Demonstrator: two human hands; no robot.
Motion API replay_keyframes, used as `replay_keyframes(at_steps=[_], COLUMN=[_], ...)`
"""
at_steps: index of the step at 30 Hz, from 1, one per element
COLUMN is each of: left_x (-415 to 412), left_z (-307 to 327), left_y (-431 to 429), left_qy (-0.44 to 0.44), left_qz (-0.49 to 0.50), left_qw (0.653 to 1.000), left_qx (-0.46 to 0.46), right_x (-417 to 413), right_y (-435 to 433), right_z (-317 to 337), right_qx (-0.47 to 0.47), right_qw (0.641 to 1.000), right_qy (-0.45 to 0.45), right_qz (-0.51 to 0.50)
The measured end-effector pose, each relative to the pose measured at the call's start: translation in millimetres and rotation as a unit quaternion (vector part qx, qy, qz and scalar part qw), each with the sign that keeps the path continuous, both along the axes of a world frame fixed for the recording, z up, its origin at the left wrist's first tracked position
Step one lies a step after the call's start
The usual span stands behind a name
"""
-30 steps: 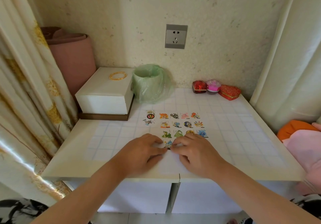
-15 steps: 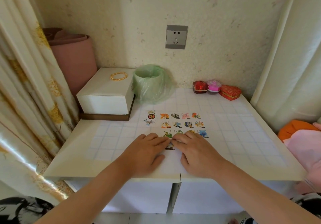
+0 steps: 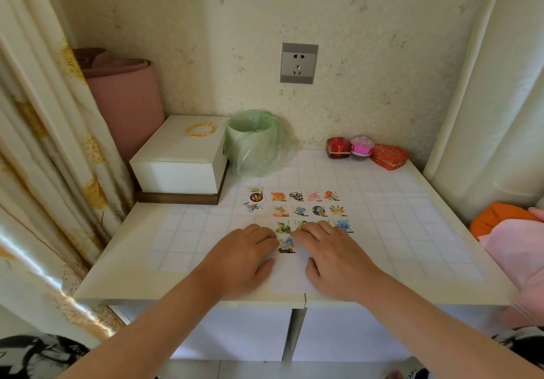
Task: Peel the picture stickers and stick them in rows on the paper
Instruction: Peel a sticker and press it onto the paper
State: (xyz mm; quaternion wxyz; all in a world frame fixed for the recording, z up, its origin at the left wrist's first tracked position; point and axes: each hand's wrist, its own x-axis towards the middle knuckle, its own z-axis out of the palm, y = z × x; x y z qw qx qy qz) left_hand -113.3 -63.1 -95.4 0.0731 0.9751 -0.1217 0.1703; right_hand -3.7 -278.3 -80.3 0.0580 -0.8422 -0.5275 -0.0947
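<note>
A white paper lies on the table with several picture stickers stuck in rows on it. The newest one, a blue-animal sticker, starts a fourth row and shows between my hands. My left hand rests flat on the paper just left of it, fingers together. My right hand lies flat to its right, fingers spread over part of the third row. Two loose stickers sit left of the rows. Neither hand holds anything.
A white box with a gold bangle stands at the back left. Beside it is a green-bagged bin. Three small red and pink boxes sit by the wall. A curtain hangs at the left; pink and orange cloth lies at the right.
Both hands slid apart and flattened, uncovering the blue-animal sticker that their fingertips were pressing a second ago.
</note>
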Motion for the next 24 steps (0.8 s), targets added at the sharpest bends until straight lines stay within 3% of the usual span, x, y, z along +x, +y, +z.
replay_keyframes(at_steps=[8, 13, 24], left_x=[1.7, -0.1, -6.0], left_z=[-1.3, -0.6, -3.7], left_y=[1.1, -1.2, -1.9], left_qy=[0.006, 0.011, 0.027], left_qz=[-0.028, -0.014, -0.002], left_qw=[1.0, 0.999, 0.999], left_qx=[-0.004, -0.046, -0.027], right_x=[4.8, 3.4, 0.4], right_y=[-4.9, -4.5, 1.5], right_z=[-3.8, 0.7, 4.3], right_qx=[0.017, 0.015, 0.017], right_qw=[0.998, 0.999, 0.999], right_qy=[-0.016, 0.001, -0.031], right_qz=[0.064, 0.05, 0.041])
